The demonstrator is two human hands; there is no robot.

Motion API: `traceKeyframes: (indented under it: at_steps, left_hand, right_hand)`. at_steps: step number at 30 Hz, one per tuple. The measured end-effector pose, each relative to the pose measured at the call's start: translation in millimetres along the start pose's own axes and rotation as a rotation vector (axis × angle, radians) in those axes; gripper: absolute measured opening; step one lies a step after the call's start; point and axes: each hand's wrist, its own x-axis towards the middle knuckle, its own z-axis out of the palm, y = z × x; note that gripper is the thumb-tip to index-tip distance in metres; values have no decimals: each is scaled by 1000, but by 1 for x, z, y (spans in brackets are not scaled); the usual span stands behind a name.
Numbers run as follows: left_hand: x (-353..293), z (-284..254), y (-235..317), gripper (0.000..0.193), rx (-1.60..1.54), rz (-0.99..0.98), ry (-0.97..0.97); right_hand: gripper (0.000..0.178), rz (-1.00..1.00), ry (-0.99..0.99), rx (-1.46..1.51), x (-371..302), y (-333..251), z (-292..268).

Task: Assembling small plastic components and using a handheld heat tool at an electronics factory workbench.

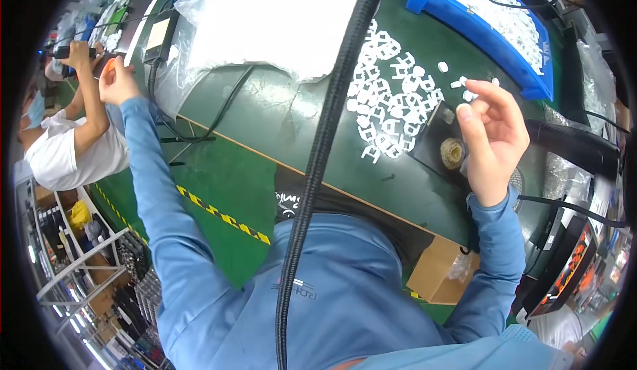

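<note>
My left hand is stretched out to the far left, past the table's edge. Its fingers are closed on a small orange thing whose kind I cannot make out. Over the right part of the table is my right hand, thumb and forefinger apart, with nothing visible between them. It is nearest a dark holder with a ball of brass wool. Just left of that holder lies a spread of small white plastic parts, some frame-shaped and some like caps. A few loose white caps lie beyond my right hand.
A blue bin full of small white parts stands at the back right. Bright white sheeting or a bag covers the back middle. A black braided cable crosses the view. At left a co-worker in a white shirt works with raised hands.
</note>
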Motion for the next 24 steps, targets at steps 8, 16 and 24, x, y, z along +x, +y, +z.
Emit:
traceKeyframes:
  at_steps: [8,16,24]
  left_hand:
    - [27,-4,-88,31,179,1,-155]
    - [35,-11,-86,37,291,-32,-242]
    - [39,-12,-90,35,232,-68,-261]
  right_hand:
    - [28,-14,-86,-42,-3,0,2]
    - [19,-15,-378,-280,0,-1,2]
    - [21,-29,-605,-520,-1,-6,8]
